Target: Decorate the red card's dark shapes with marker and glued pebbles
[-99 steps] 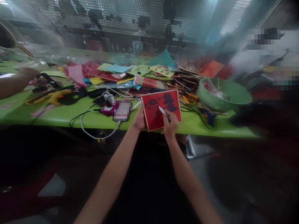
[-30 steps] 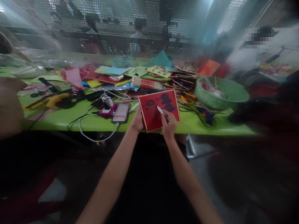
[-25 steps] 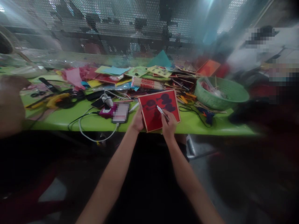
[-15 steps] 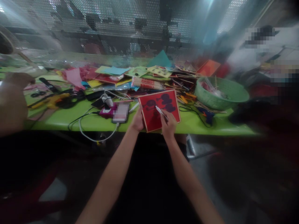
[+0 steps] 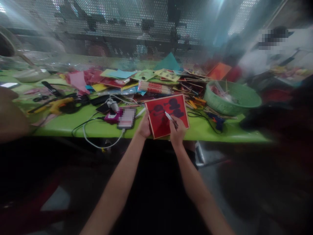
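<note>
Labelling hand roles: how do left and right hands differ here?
The left hand grips the left edge of the red card, no tool; the right hand holds a white pen, tip on the card's face. Left hand beside the card, right hand over its lower part. Both touch it.

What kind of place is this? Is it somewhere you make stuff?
Probably a craft workshop. Coloured paper sheets lie heaped on the green table, a green basket holds sticks, and the right hand holds a pen to a red card gripped by the left hand.

Arms extended forward; left hand [image 5: 144, 125] gripping, right hand [image 5: 177, 131] curled.
</note>
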The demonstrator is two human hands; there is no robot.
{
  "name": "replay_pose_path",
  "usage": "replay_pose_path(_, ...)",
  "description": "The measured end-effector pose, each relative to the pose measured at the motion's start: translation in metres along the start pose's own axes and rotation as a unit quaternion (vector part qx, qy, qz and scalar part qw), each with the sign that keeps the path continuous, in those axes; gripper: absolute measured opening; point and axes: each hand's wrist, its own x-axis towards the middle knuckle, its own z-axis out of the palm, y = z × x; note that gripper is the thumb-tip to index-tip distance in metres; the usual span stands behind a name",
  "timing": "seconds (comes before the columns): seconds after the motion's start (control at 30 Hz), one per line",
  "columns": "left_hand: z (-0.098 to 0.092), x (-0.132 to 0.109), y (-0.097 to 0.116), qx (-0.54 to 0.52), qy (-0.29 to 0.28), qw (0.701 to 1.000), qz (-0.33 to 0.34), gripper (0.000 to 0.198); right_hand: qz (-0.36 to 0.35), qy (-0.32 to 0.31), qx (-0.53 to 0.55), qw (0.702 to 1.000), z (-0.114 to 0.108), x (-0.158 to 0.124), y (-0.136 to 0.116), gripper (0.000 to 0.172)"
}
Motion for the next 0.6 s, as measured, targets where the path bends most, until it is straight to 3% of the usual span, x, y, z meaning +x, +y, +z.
replay_pose_path(0.6, 0.0011, -0.0006, -0.0003, 0.005, -0.001, 1.0, 0.002, 0.066, -0.013, -0.007, 0.002, 1.0, -0.0001, 0.0018, -0.0003, 0.034)
